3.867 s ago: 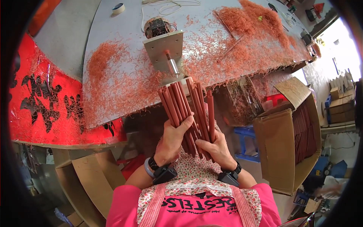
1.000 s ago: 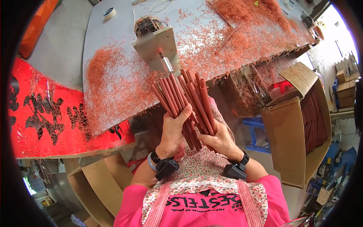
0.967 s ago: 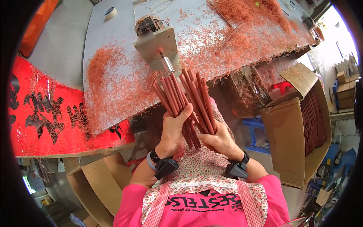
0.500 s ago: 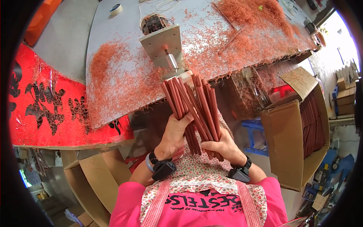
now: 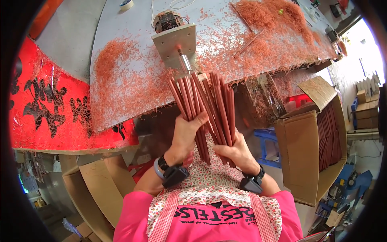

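Observation:
Several long reddish-brown tubes (image 5: pixel 217 107) fan out in two loose bundles in front of my apron. My left hand (image 5: pixel 187 131) is wrapped round the left bundle, its thumb laid across the tubes. Lower down, my right hand (image 5: pixel 236 151) grips the right bundle near its bottom end. The bundles lean together and partly overlap, with their upper ends pointing at the table edge. Just beyond those ends is a motor (image 5: pixel 167 22) on a metal bracket (image 5: pixel 175 40), with a silver spindle (image 5: pixel 185 62) pointing toward me. The fingers behind the tubes are partly hidden.
Orange-red curly shavings (image 5: pixel 113 56) cover much of the pale table (image 5: pixel 141 24). An open cardboard box (image 5: pixel 298 157) full of similar tubes stands at right, beside a blue stool (image 5: pixel 267 147). Another cardboard box (image 5: pixel 96 181) is at lower left. A tape roll (image 5: pixel 126 5) lies at the back.
The tubes have shifted slightly, with the right bundle's upper ends now higher and a little blurred. Both hands keep their grip. The whole view has moved slightly.

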The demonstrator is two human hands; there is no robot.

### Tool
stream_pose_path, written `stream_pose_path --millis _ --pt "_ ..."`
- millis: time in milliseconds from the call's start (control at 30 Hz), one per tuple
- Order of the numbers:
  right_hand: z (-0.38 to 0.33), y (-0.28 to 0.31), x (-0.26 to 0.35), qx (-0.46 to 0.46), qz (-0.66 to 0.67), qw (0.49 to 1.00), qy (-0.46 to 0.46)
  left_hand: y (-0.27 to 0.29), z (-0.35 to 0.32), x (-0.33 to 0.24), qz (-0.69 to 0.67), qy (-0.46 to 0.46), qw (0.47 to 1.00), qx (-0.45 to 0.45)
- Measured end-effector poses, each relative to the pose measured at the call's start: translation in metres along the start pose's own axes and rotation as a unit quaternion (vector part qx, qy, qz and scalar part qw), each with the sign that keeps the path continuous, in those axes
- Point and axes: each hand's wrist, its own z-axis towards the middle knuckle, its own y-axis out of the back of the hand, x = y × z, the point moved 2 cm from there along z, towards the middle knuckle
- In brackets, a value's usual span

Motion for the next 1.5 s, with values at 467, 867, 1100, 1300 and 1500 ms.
stream_pose_path --millis 467,867,1100,1300,1500 --pt "0.002 0.005 -0.025 0.015 0.013 1.000 -0.023 0.004 -0.001 -0.013 0.074 -0.034 0.997 -0.009" --pt "-0.009 -0.006 -0.014 0.024 0.059 0.998 -0.030 0.001 -0.007 -0.001 -0.052 0.016 0.998 0.022" --pt "0.004 -0.006 -0.013 -0.002 0.051 0.999 -0.017 0.001 0.017 -0.006 -0.060 -0.003 0.998 0.032" --pt "-0.019 -0.013 -0.023 -0.022 0.021 0.999 0.036 0.004 -0.005 0.002 -0.034 0.016 0.999 0.023" --pt "-0.001 -0.017 -0.011 0.017 0.034 0.998 -0.050 0.013 0.012 -0.005 -0.054 -0.012 0.998 0.013"
